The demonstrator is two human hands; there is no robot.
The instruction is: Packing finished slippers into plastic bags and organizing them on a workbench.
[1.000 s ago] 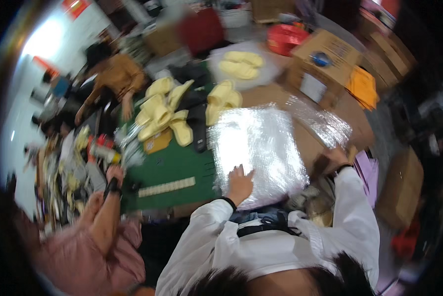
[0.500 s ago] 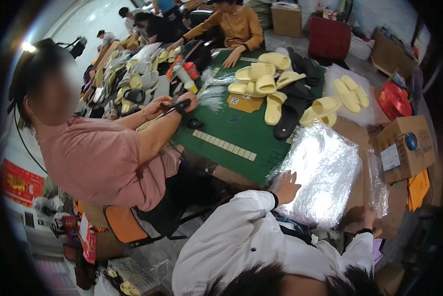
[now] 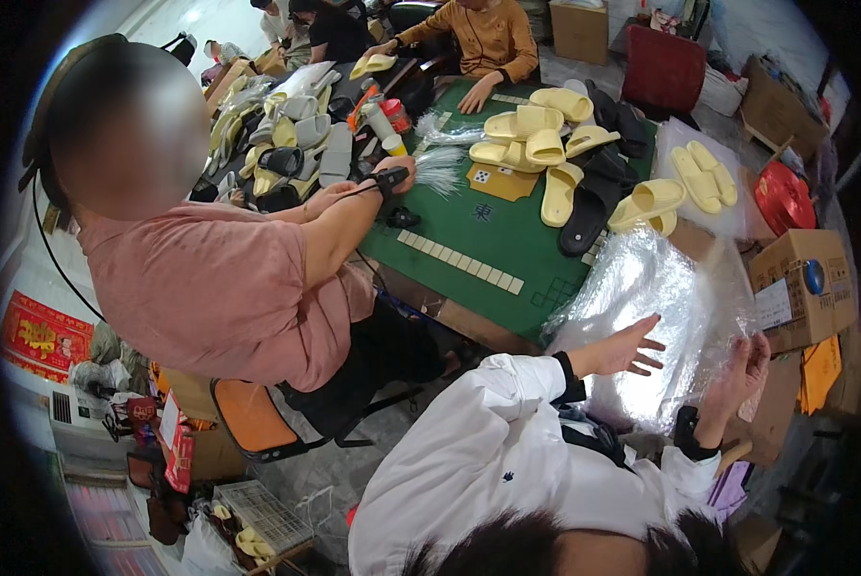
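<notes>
While the right hand [image 3: 741,372] pinches a clear plastic sheet [image 3: 726,300], the left hand [image 3: 629,348] spreads wide over glossy plastic film [image 3: 627,283]; likely mid-lift, calling for a second grip.

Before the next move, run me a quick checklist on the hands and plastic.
1. Right hand gripping clear plastic: ok, fingertips appear pinched at its edge.
2. Left hand free: ok, fingers spread over the silvery plastic.
3. Only one layer pinched: cannot tell.
4. Nearest yellow slippers not touching the plastic: cannot tell, they sit at its far edge.
5. Pink-sleeved co-worker's hand clear of plastic: ok.
</notes>
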